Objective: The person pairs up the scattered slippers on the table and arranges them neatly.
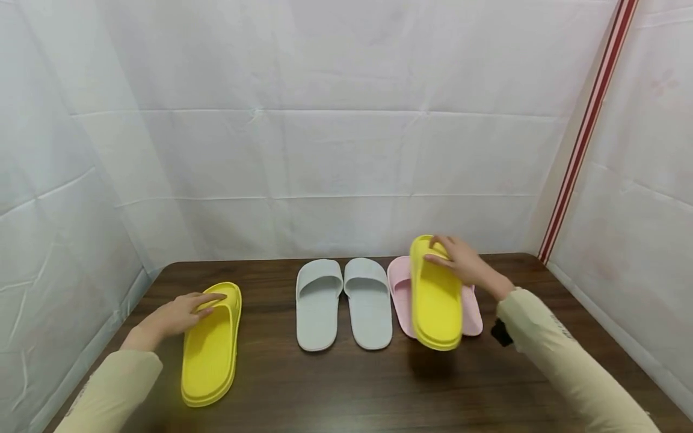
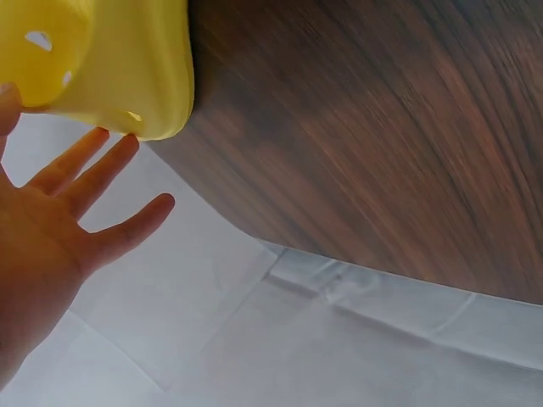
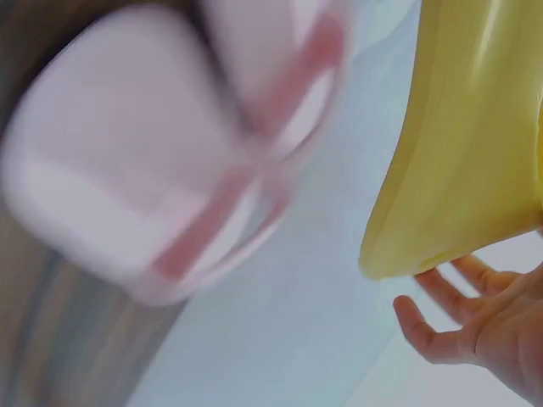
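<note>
With its thumb and fingertips, the left hand pinches a yellow slipper by the strap, at the table's left side. In the left wrist view, fingertips meet the slipper's edge and the other fingers of the left hand are spread. The right hand pinches the strap end of a second yellow slipper, held up above the table with a shadow below. This slipper partly covers a pair of pink slippers in the head view. Their straps show, blurred, in the right wrist view.
Two light grey slippers lie side by side at the middle back of the dark wooden table, left of the pink pair. White sheeting hangs behind and on both sides. A red striped band runs down the right corner.
</note>
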The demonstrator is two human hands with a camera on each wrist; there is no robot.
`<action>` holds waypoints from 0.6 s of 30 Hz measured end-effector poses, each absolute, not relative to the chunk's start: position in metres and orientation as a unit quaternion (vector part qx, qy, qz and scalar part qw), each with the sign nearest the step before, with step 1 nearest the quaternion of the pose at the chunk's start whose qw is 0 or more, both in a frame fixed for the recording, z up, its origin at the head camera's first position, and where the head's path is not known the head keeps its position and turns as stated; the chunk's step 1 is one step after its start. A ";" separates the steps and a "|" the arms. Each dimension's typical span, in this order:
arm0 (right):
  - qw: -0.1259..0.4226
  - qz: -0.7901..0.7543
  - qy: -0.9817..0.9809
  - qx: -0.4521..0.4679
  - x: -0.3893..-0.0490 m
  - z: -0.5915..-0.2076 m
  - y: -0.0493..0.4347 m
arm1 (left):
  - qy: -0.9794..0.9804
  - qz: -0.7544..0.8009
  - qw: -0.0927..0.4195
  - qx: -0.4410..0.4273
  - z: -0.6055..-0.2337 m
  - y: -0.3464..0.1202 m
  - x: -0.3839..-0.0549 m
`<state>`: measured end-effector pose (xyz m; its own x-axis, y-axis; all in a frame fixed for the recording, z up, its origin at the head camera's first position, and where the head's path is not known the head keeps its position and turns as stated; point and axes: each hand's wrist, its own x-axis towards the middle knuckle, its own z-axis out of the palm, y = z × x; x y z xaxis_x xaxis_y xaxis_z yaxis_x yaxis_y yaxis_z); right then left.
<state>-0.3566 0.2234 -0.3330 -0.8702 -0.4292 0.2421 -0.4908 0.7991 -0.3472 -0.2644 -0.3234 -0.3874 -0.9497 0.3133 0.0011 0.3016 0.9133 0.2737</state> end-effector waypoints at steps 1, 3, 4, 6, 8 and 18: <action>0.076 0.205 -0.942 0.254 -0.356 -0.331 0.208 | 0.978 0.136 0.020 0.157 -0.387 -0.326 -0.264; 0.072 0.206 -0.938 0.268 -0.353 -0.326 0.175 | 0.978 0.134 0.015 0.158 -0.386 -0.330 -0.264; 0.069 0.206 -0.936 0.276 -0.351 -0.325 0.159 | 0.978 0.133 0.014 0.157 -0.386 -0.333 -0.264; 0.070 0.198 -0.933 0.293 -0.347 -0.323 0.127 | 0.979 0.131 0.012 0.155 -0.385 -0.339 -0.263; 0.068 0.188 -0.930 0.308 -0.343 -0.321 0.094 | 0.980 0.132 0.014 0.149 -0.384 -0.343 -0.262; 0.033 0.076 -0.922 0.378 -0.313 -0.342 -0.032 | 0.976 0.153 0.031 0.155 -0.379 -0.345 -0.258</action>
